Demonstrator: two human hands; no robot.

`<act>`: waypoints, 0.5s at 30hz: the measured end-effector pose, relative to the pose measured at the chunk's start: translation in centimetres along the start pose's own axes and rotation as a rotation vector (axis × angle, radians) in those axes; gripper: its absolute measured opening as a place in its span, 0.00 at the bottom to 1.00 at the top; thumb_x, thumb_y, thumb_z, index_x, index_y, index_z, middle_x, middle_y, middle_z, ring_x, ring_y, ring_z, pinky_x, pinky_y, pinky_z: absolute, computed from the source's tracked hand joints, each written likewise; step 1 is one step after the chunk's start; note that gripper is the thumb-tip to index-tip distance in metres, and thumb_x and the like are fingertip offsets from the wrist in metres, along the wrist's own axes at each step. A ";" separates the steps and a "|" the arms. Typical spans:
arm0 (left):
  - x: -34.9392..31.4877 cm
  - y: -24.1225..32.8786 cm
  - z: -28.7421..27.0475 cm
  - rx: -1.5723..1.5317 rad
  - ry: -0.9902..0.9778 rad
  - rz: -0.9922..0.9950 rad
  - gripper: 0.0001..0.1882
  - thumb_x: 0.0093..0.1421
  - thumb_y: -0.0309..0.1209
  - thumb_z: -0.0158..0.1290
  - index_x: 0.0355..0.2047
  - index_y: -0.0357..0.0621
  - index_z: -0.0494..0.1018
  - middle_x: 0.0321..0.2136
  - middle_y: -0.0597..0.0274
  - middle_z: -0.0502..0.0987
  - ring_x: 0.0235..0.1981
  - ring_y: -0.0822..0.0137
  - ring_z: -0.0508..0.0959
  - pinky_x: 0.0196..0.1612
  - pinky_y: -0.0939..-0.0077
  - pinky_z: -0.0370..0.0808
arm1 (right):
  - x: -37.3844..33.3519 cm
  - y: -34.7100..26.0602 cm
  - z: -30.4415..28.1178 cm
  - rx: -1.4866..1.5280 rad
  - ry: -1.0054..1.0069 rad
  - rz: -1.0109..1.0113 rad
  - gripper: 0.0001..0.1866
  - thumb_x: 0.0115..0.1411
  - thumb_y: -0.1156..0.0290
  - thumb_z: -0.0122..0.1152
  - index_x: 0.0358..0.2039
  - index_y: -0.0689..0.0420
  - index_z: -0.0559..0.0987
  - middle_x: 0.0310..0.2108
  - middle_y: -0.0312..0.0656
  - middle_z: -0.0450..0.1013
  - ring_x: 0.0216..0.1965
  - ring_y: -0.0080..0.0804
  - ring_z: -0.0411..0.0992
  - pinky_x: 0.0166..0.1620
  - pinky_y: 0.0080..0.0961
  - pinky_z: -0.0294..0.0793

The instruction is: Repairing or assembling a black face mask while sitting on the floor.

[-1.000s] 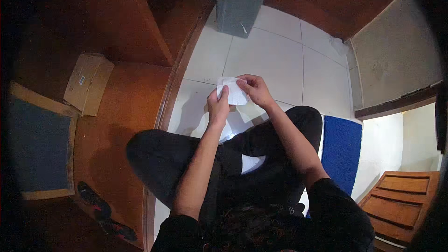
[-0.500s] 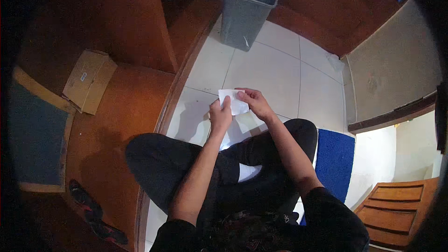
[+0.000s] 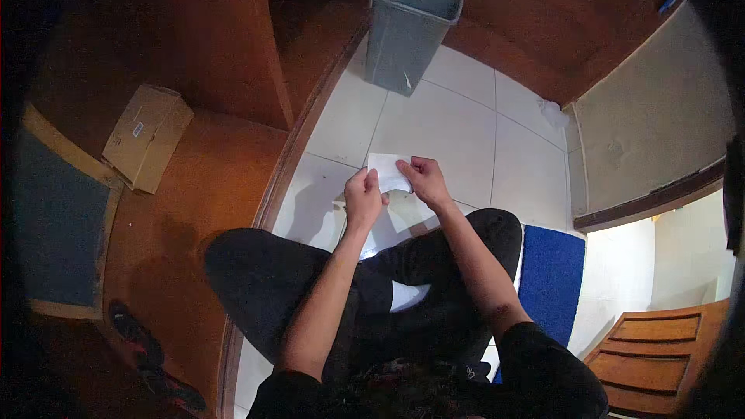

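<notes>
A small white piece of paper (image 3: 388, 170) is held up between my two hands, above the tiled floor and in front of my crossed legs. My left hand (image 3: 363, 200) pinches its left edge, thumb on top. On the right side of the paper my right hand (image 3: 425, 181) grips it, thumb laid across its face and fingers behind. The lower edge of the paper bows in a curve. Whether it is one layer or folded I cannot tell.
Ahead stands a grey plastic bin (image 3: 411, 31). To the left, on a brown wooden surface, lie a cardboard box (image 3: 147, 138) and dark sandals (image 3: 140, 337). A blue mat (image 3: 552, 283) is at my right, near a slatted wooden panel (image 3: 656, 353). A crumpled plastic bag (image 3: 554, 114) lies by the wall.
My left thumb has slid down toward the paper's left edge, and the right fingers have shifted their grip. The paper now bends along its bottom. The view has tilted slightly.
</notes>
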State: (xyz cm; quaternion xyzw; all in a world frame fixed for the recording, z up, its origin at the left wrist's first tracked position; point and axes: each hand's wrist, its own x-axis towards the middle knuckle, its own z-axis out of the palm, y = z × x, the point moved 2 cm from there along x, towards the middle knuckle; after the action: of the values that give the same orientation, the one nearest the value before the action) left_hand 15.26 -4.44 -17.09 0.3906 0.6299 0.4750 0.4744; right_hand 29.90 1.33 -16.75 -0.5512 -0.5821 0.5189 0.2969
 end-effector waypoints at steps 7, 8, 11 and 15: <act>0.7 -1.3 -0.1 -0.321 0.072 0.007 0.10 0.62 0.29 0.42 0.40 0.37 0.68 0.28 0.59 0.73 0.24 0.69 0.75 0.24 0.77 0.71 | -0.3 -1.2 0.4 0.182 0.078 -0.242 0.10 0.61 0.68 0.51 0.33 0.62 0.76 0.20 0.32 0.68 0.22 0.16 0.63 0.20 0.16 0.61; 0.6 -0.5 -0.3 -0.244 0.091 0.085 0.13 0.62 0.32 0.41 0.45 0.39 0.66 0.34 0.56 0.73 0.32 0.68 0.76 0.30 0.75 0.74 | -0.6 -1.9 0.2 0.180 0.076 -0.240 0.10 0.61 0.68 0.51 0.33 0.62 0.76 0.20 0.32 0.68 0.22 0.16 0.63 0.20 0.16 0.61; -0.1 1.2 -0.8 -0.378 0.234 -0.150 0.19 0.60 0.41 0.44 0.47 0.42 0.65 0.41 0.54 0.70 0.41 0.65 0.72 0.37 0.70 0.72 | -1.2 -3.0 -0.4 0.128 0.137 -0.275 0.09 0.61 0.72 0.50 0.37 0.61 0.76 0.24 0.35 0.70 0.25 0.18 0.65 0.23 0.17 0.67; 0.1 0.5 0.0 -0.320 0.088 -0.452 0.25 0.57 0.49 0.45 0.49 0.47 0.64 0.46 0.55 0.67 0.44 0.63 0.69 0.41 0.67 0.69 | -1.5 -2.8 -0.4 0.126 0.208 -0.365 0.10 0.59 0.76 0.49 0.40 0.63 0.76 0.32 0.39 0.73 0.29 0.21 0.70 0.29 0.18 0.74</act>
State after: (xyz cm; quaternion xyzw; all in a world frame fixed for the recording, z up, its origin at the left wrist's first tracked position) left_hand 15.28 -4.27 -16.64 0.1395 0.6381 0.4670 0.5961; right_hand 29.65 0.40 -13.64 -0.4676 -0.6047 0.4322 0.4784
